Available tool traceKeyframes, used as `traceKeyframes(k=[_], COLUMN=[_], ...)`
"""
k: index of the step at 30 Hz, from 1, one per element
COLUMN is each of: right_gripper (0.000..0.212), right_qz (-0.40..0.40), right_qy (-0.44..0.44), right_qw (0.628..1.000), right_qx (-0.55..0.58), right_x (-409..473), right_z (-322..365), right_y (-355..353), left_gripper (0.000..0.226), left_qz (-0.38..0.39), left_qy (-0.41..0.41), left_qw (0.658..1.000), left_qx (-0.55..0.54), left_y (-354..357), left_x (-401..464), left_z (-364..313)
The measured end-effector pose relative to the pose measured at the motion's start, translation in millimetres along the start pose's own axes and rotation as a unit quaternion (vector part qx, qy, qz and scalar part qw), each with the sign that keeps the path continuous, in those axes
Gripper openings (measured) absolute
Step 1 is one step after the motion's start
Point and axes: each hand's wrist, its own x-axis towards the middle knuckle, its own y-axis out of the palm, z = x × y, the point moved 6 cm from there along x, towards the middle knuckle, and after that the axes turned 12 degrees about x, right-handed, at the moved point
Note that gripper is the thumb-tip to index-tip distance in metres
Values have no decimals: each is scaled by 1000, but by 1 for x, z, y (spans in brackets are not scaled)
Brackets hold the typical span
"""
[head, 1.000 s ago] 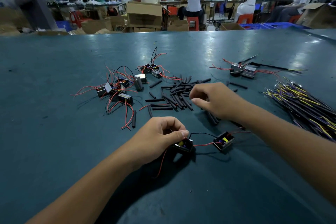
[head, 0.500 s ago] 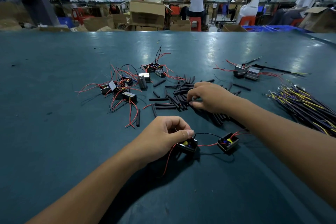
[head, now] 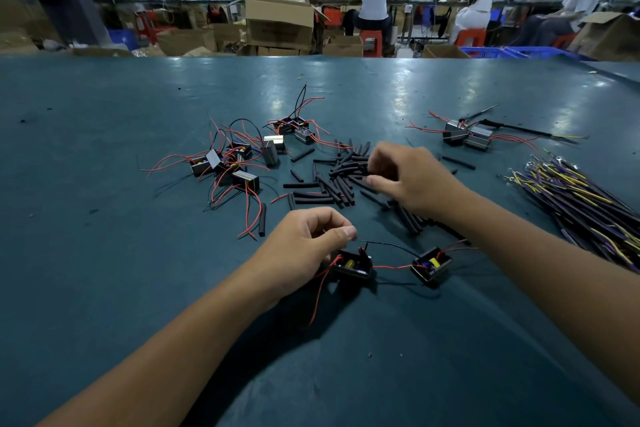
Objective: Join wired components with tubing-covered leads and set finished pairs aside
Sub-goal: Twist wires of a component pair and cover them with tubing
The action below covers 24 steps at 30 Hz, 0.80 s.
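Black tubing pieces (head: 332, 180) lay heaped mid-table, the right hand (head: 412, 177) reaching into them; whether its curled fingers held one could not be told. The left hand (head: 304, 250) pinched a lead above one component (head: 353, 265), wired to another (head: 431, 265) beside it. One joined pair (head: 467, 135) sat far right; loose components (head: 228, 166) waited left, so much remained.

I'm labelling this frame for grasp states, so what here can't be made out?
- Head view: whether the right hand has pinched a tube from the tubing pile; its own fingers hide the tips.
- What the left hand pinches above the near component; too thin.
- Wire bundle: cut off by the right edge.
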Motion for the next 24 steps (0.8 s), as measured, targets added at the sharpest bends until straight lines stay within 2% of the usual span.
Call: traceKeyframes(k=[3,7,9,14,19,24], right_gripper=[9,26,28,18,16,11], right_qz=[-10,23,16,-1,-11,-9], right_qy=[27,82,77,23,15,73], right_qw=[990,961,962,991,994,986], right_qx=[138,262,262,131,109,151], right_x=[-32,-67,-78,-87,-89,-95], right_z=[14,22,27,46,58,53], right_y=[-6,3,1,-14,-17,1], left_gripper=[9,5,6,4,5,9], left_qz=[-51,-3,15,36,41,25], left_qy=[33,50,54,58,53,45], left_qw=[997,997,996,994,995,998], left_qx=[49,65,76,89,72,43], left_y=[-9,-6,-5,1,5,7], left_x=[2,0,-1,-1,1,1], left_z=[-1,-4,-5,-4,-2,1])
